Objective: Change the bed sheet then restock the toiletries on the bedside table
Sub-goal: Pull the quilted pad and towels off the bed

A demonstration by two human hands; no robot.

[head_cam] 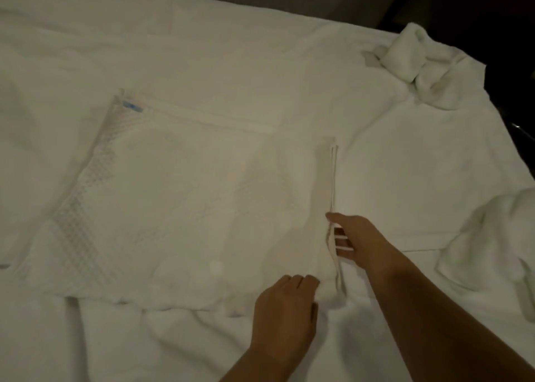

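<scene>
Covering nearly the whole view, the bed lay under rumpled white linen, so the sheet change looked under way rather than finished, by my reading. On it, left of centre, a folded white sheet with a woven band along its left edge rested flat, only partly opened. A bunched white cloth sat at the far right corner and another heap at the right edge. The right hand gripped the folded sheet's right edge, fingers tucked among the layers. The left hand pressed flat on its near right corner, fingers straight. Spreading and tucking remained; no toiletries or bedside table showed, so restocking appeared not yet begun.
</scene>
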